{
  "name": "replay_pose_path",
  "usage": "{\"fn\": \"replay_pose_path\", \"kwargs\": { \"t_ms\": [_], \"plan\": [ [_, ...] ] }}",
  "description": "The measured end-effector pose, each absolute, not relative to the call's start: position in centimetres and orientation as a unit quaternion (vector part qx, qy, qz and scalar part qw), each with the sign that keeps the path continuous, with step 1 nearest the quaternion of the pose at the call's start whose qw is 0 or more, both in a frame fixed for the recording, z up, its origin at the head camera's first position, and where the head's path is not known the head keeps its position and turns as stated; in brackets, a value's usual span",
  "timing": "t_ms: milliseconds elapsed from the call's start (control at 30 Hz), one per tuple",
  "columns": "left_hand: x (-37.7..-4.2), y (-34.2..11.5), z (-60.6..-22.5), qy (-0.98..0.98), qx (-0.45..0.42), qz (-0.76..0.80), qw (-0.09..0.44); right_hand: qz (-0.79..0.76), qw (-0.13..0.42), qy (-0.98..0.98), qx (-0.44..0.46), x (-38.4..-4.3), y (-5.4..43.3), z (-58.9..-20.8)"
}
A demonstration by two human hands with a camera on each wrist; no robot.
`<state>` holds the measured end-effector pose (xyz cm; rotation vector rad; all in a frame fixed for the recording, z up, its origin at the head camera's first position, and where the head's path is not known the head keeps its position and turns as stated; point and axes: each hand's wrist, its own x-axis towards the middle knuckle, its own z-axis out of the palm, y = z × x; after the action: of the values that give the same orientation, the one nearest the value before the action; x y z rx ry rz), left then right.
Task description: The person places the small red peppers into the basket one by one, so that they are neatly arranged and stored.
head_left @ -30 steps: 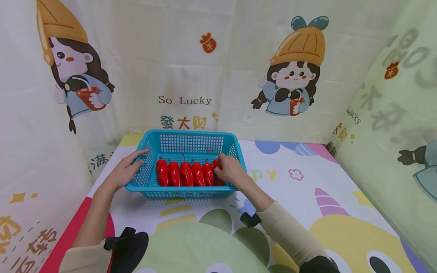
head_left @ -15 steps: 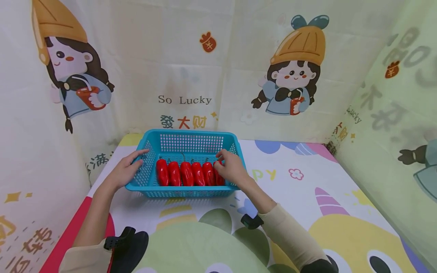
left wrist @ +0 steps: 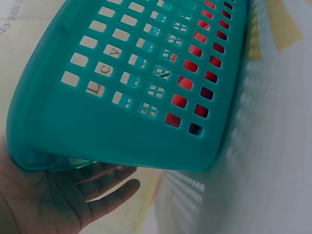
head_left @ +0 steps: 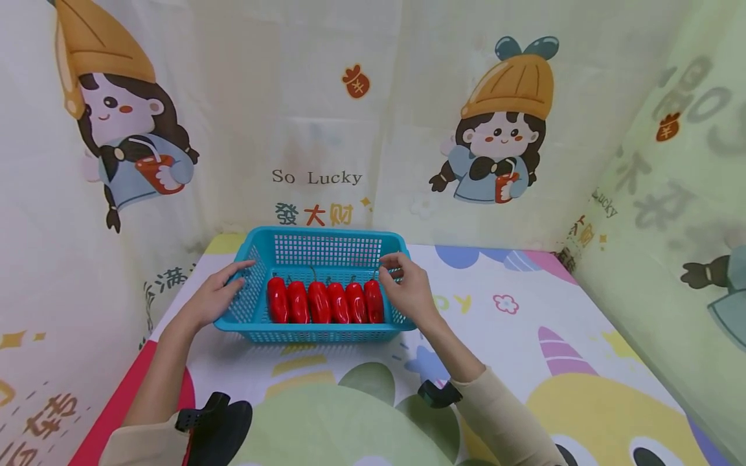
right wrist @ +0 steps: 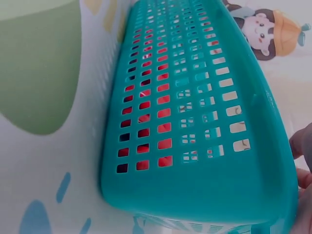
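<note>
A blue plastic basket (head_left: pixel 315 328) with perforated walls stands on the table. Inside it several glossy red peppers (head_left: pixel 320 303) lie side by side in a row, thin stems toward the back. My left hand (head_left: pixel 212 294) holds the basket's left end at the rim. In the left wrist view, fingers (left wrist: pixel 114 200) of that hand extend past the end wall. At the right end, my right hand (head_left: pixel 408 288) hovers over the rim, fingers loosely bent and holding nothing, beside the rightmost pepper (head_left: pixel 373 301). Only parts of its fingers (right wrist: pixel 303 178) show in the right wrist view.
A printed cloth (head_left: pixel 489 336) with cartoon shapes covers the table. Behind it hangs a cream curtain (head_left: pixel 402 181) with cartoon figures and lettering, and similar cloth encloses both sides. Black wrist mounts (head_left: pixel 440 393) sit on the forearms.
My right hand has let go of the rightmost pepper and moved slightly right, uncovering it at the end of the row. The left hand and the basket have stayed put.
</note>
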<state>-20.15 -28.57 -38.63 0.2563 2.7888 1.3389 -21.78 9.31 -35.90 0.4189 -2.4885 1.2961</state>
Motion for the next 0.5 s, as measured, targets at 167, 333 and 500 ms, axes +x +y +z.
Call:
{"fn": "replay_pose_path", "kwargs": {
  "t_ms": [167, 333, 500],
  "plan": [
    [-20.2, -28.6, -38.7, 0.904, 0.082, 0.419, 0.011, 0.478, 0.18, -0.846, 0.154, -21.3, 9.9, -36.2],
    [-20.0, -28.6, -38.3, 0.917, 0.077, 0.392, 0.002, 0.493, 0.208, -0.83, 0.159, -20.8, 10.7, -36.5],
    [-19.7, -28.4, -37.8, 0.926, 0.077, 0.369, -0.013, 0.505, 0.215, -0.821, 0.156, -20.0, 12.0, -36.7]
  ]
}}
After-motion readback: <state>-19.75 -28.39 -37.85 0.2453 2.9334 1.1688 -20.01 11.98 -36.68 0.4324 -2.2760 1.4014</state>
